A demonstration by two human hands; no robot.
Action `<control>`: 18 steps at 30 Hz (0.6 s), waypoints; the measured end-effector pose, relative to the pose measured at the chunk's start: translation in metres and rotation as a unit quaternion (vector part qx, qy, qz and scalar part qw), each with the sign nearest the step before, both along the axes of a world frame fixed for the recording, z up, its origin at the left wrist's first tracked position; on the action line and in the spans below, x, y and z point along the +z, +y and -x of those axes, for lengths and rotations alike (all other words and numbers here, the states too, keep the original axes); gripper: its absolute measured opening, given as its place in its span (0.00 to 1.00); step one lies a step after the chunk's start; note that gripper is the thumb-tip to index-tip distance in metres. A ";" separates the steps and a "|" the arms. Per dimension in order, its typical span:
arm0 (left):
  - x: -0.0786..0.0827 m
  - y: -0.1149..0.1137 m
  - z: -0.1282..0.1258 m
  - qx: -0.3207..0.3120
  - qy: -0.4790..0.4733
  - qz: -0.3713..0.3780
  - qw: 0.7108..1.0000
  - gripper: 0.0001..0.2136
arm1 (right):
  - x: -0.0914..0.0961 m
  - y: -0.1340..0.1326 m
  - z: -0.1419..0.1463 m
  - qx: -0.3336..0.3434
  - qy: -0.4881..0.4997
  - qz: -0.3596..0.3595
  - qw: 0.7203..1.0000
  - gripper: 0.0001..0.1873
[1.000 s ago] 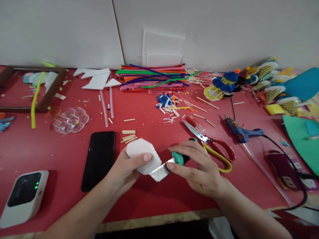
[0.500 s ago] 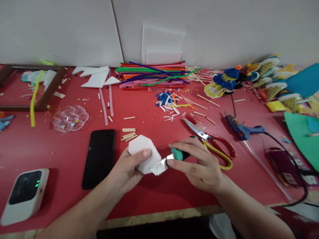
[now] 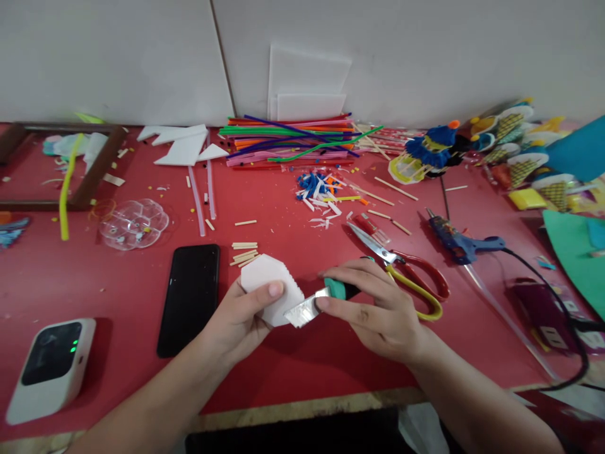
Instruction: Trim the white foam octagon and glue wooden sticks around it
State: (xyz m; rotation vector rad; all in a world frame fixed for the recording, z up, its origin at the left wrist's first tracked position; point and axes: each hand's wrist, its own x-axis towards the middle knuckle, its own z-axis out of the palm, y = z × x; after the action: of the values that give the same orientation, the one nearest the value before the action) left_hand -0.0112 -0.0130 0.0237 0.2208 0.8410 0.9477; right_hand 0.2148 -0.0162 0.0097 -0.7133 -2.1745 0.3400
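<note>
Pinched between the thumb and fingers of my left hand (image 3: pixel 246 315) is a white foam board piece (image 3: pixel 265 272) with several straight sides. Its right edge looks notched. My right hand (image 3: pixel 378 312) grips a utility knife (image 3: pixel 336 289) with a green and black handle. The knife's wide blade (image 3: pixel 302 310) points left and touches the piece's lower right edge. Short cut wooden sticks (image 3: pixel 244 254) lie on the red table just behind the piece. Scissors (image 3: pixel 401 271) with red and yellow handles rest beyond my right hand.
A black phone (image 3: pixel 189 299) and a white device with green lights (image 3: pixel 51 369) lie to the left. At right is a blue glue gun (image 3: pixel 466 243) with its cord. Pipe cleaners (image 3: pixel 288 142) are piled against the wall, near white foam scraps (image 3: pixel 184 146).
The foam piece and the knife blade have shifted very slightly up and to the left. Both hands keep their holds, and the view has moved a little.
</note>
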 end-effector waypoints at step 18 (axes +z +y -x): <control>-0.002 0.000 0.004 -0.035 -0.009 -0.023 0.999 0.17 | -0.001 0.001 -0.001 0.005 0.013 0.009 1.000 0.23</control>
State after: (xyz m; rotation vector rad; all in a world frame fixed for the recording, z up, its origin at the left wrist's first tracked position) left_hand -0.0151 -0.0129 0.0220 0.2801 0.7903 0.9026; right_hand 0.2156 -0.0153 0.0085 -0.7050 -2.1527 0.3733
